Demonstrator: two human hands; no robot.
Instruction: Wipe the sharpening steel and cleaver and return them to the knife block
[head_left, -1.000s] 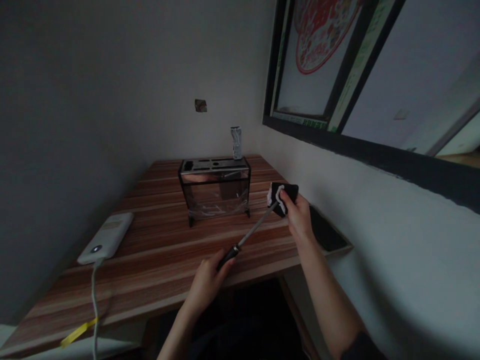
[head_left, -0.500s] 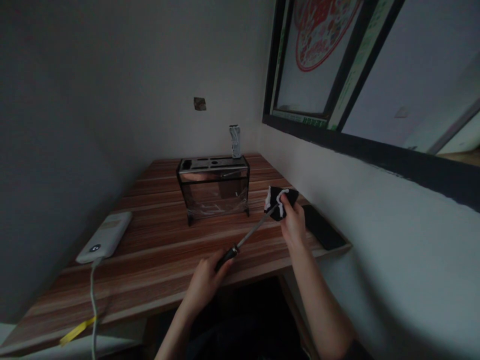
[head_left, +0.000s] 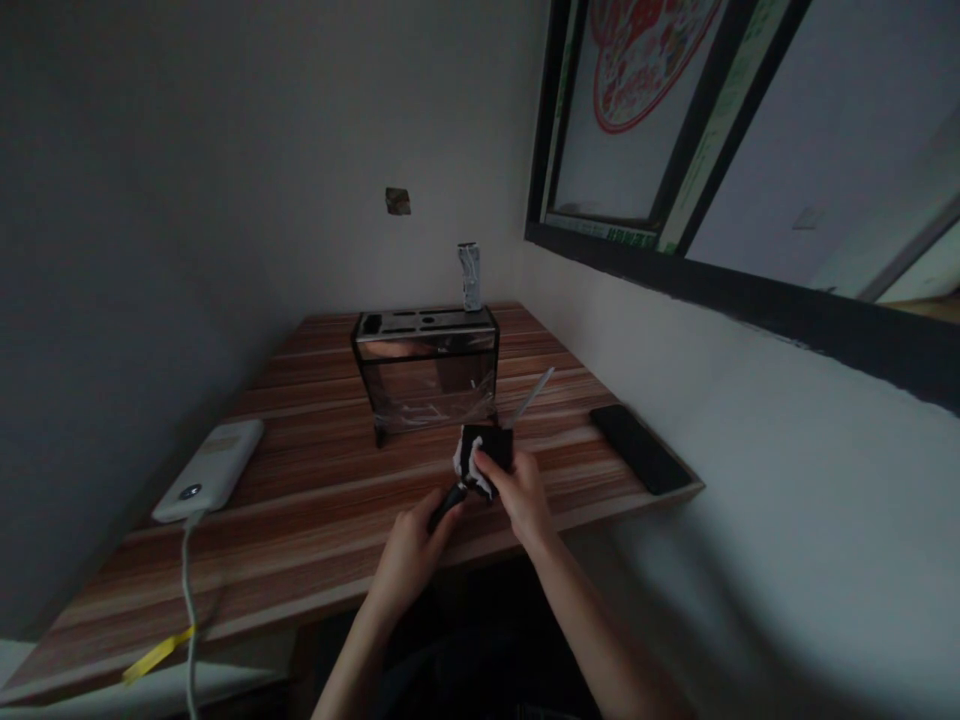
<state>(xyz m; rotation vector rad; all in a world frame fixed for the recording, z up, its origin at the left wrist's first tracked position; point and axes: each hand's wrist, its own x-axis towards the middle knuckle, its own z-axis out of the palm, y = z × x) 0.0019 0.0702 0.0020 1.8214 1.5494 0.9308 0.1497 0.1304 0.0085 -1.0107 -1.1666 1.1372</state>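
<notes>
The left hand (head_left: 411, 542) wrapped round a metal rod's (head_left: 534, 393) black handle (head_left: 448, 503); just ahead, the right hand (head_left: 523, 490) pinched a black cloth (head_left: 495, 442).

Table (head_left: 300, 480): wood-grain top, streaked reddish-brown. Rack (head_left: 427, 358): black frame, slotted top, see-through front, clear film bunched low; stands on the table. Grey handle-like piece (head_left: 469, 277): upright, right end of the rack's top. White electronic device (head_left: 211, 468): round button at near end; lies at left. Pale cable (head_left: 188, 590): joined to that device, passing over the table's edge; yellow tag (head_left: 157, 655) on it. Black smartphone (head_left: 641, 448): flat, right edge. Brown patch (head_left: 398, 201): squarish, rear wall (head_left: 300, 150). Window (head_left: 750, 170): dark-framed, red print (head_left: 652, 70), green-lettered strips.
</notes>
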